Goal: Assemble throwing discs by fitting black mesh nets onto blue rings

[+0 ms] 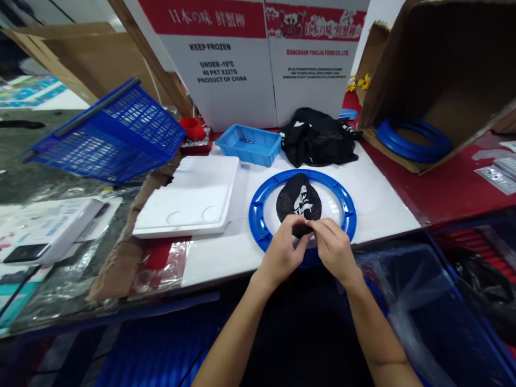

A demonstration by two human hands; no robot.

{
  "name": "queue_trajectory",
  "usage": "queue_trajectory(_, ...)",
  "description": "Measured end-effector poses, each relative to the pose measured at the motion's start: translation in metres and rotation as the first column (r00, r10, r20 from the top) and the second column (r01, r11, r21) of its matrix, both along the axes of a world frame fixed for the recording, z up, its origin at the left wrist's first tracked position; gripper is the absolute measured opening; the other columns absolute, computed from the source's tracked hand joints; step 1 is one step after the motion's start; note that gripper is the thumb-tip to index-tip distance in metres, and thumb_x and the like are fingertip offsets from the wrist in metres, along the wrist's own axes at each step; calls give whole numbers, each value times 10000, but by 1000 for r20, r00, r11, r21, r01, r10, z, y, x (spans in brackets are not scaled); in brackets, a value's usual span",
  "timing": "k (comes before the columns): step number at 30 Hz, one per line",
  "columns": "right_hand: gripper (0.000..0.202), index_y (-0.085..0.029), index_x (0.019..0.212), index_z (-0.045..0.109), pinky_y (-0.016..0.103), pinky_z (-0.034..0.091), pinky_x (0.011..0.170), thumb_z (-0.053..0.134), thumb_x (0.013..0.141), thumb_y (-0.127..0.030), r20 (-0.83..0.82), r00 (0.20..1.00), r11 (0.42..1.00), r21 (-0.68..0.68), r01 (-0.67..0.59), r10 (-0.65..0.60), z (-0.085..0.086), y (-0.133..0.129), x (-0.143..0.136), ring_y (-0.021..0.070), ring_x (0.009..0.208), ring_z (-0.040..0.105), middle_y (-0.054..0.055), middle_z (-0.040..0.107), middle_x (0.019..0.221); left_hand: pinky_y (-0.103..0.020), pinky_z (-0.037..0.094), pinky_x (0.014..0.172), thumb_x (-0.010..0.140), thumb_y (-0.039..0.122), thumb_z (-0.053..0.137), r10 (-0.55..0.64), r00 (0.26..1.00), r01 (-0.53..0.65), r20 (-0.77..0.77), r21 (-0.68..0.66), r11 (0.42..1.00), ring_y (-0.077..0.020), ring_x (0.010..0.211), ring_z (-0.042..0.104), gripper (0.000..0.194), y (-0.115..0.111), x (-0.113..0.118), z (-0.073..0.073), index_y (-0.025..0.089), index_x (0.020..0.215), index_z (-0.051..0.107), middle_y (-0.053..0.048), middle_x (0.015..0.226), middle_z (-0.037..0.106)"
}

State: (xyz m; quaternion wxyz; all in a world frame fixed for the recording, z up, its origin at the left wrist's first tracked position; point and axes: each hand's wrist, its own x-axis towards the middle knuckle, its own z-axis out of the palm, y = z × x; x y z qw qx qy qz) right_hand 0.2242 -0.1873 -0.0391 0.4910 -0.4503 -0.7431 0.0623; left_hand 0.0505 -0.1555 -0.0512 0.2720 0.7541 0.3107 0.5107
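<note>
Nearest, the person's left hand (284, 248) and right hand (334, 248) come together over the near side of a blue plastic ring (256, 215). Thumbs and fingertips of both pinch the near edge of a piece of black mesh fabric (288, 201), the two sets of fingertips almost meeting. The fabric, printed in white, shows inside the ring's opening; whether it rests on the surface below or is held a little above it, I cannot tell. To the right of the forearms, a clear plastic bag (407, 285) hangs slack below the edge of the work surface.

The ring sits on a white sheet (377, 207), small recesses spaced around its face. Left of it, apart, lies a white foam slab (193, 196) with a ragged far-left edge. Further left, a white carton (60, 228) lies among papers and clear film.

Beyond the ring, a shallow blue tray (248, 153) stands just beside a heap of black printed cloth (314, 140). A blue perforated basket (121, 129) tilts at the far left, near a red round object (192, 129). At the far right, an open cardboard box (435, 70) holds more blue rings (415, 142). Farthest, a large white-and-red food carton (237, 99), marked KEEP FROZEN, stands upright behind the tray.
</note>
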Motion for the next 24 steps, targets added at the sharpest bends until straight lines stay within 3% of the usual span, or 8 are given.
queue_trajectory(3,449,-260,1515,669,437,665,919,527,1127,-84,15,1000,999,35,19,-20,-1,1,2,256,1053,759,117,789,1160,-341,685,960,1056,147,722,49,998,-51,39,42,998,-184,1024,809,476,6,-8,-1,245,1491,554,-61,1175,770)
queue_trajectory(6,450,-253,1488,675,433,659,893,551,1102,-56,68,997,996,75,-49,44,0,-1,12,252,1024,742,115,776,1126,-364,673,950,1071,146,707,60,997,-53,-45,140,989,-195,1002,803,348,11,-23,3,236,1407,679,-63,1101,808)
queue_trajectory(9,357,-244,1324,747,458,651,904,591,1068,-51,189,971,985,58,-163,150,5,-6,28,273,1093,718,141,740,1183,-371,641,883,1075,172,721,-91,986,111,-141,139,984,-209,978,769,169,13,-38,9,226,1208,809,-79,1048,822)
queue_trajectory(13,283,-252,1223,756,549,618,1029,626,1044,-76,289,914,958,-45,-285,285,14,-13,43,308,1227,697,138,759,1287,-369,595,838,1084,212,723,-268,936,290,-229,65,955,-207,941,730,148,16,-47,12,245,1092,867,-84,1022,824)
queue_trajectory(16,309,-240,1238,751,514,611,981,599,1047,-51,331,880,938,-59,-342,342,16,-13,48,292,1158,709,109,800,1165,-355,574,816,1087,217,717,-334,917,348,-218,30,937,-201,916,716,168,18,-49,14,261,1103,878,-78,1006,820)
queue_trajectory(24,256,-218,1197,774,494,615,925,645,1037,-65,352,866,931,-43,-363,354,13,-15,57,289,1113,701,116,796,1121,-366,550,805,1086,191,671,-367,899,380,-239,12,925,-204,903,697,218,18,-49,22,267,1090,875,-71,1009,815)
